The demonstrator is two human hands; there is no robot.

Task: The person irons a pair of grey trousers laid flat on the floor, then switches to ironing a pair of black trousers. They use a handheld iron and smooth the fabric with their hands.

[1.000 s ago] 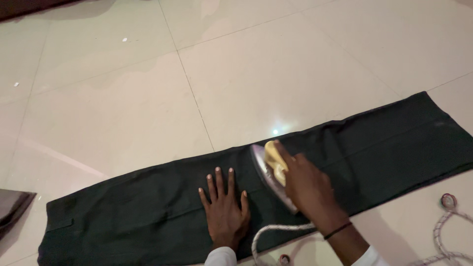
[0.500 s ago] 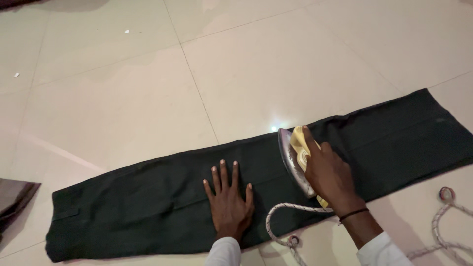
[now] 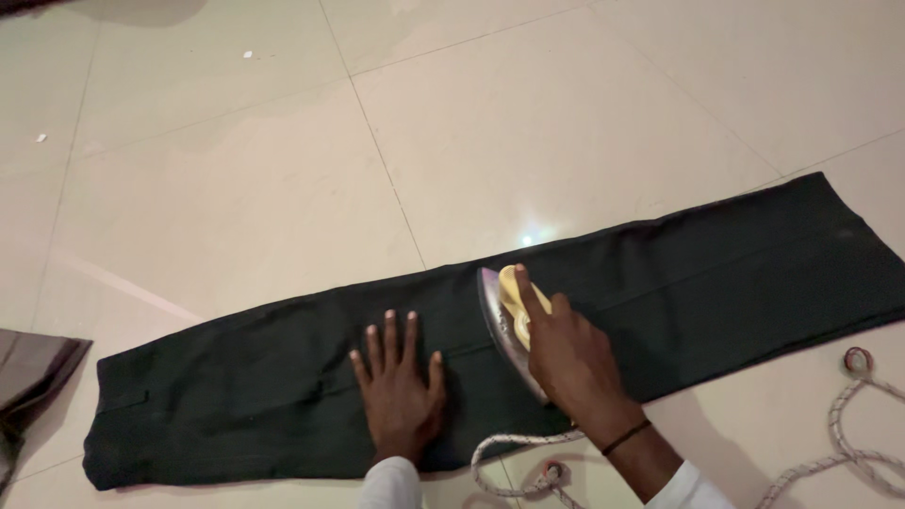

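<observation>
Since half a second ago your iron (image 3: 504,325) has slid back left along the trousers (image 3: 716,273), away from the spot nearer the right end where it sat, and your left hand (image 3: 398,391) has shifted a little left with it. Your right hand (image 3: 566,358) is closed around the yellow handle, forefinger stretched along its top toward the pointed tip, so the grip is full and firm. Your left hand is spread open, palm down, fingers fanned flat on the cloth just left of the iron and holding nothing. Judge the iron as the heavy, rigid piece: its metal soleplate is likely hot and glides readily, so take it only by the handle and keep your flat hand apart from the edge. The trousers are soft, thin and limp; they would likely bunch if pushed, so pin them with a flat palm rather than pinching. They look dark, almost black, folded into one long narrow strip with a crease running down the length, lying slantwise on the pale glossy tiled floor (image 3: 236,188), the waist end at the near left and the hem end at the far right. A braided cord (image 3: 514,448) loops off the near edge toward a second coil (image 3: 848,452) at the right; another dark cloth (image 3: 28,372) shows at the left edge.
</observation>
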